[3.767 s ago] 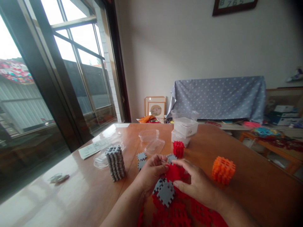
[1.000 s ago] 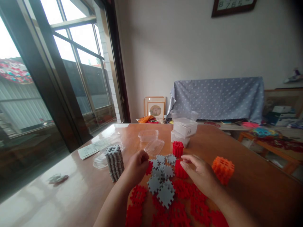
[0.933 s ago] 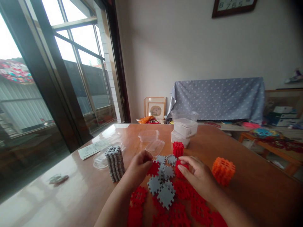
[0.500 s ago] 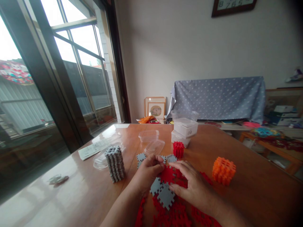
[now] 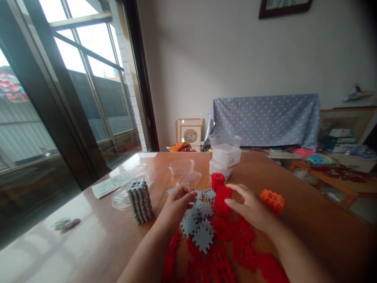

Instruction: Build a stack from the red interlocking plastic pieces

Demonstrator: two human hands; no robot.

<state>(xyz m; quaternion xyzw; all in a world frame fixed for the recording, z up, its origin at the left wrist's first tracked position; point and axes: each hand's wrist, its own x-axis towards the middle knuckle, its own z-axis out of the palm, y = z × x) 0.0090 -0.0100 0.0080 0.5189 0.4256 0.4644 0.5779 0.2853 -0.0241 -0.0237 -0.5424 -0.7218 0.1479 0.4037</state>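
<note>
My left hand [image 5: 176, 204] is curled, its fingertips pinched together over the loose grey notched tiles [image 5: 196, 225]; what it holds is hidden. With thumb and fingers my right hand [image 5: 250, 205] grips the right side of a red block of tiles [image 5: 221, 199] standing on the table. Flat red tiles [image 5: 226, 251] lie spread in front of me. Just behind the held block stands a small red cube [image 5: 217, 180]. An orange cube [image 5: 272, 200] sits right of my right hand. A tall grey tile stack [image 5: 140, 200] stands left of my left hand.
The wooden table [image 5: 97, 236] also bears clear tubs [image 5: 225, 157], a shallow clear tray [image 5: 181, 166], a lid [image 5: 188, 179] and a paper sheet [image 5: 104, 188]. A window runs along the left. A covered bench [image 5: 265, 118] and clutter stand behind.
My hands have moved apart: the left drew back to the grey tiles, and the right now holds a red block upright. The view shifted slightly to the right.
</note>
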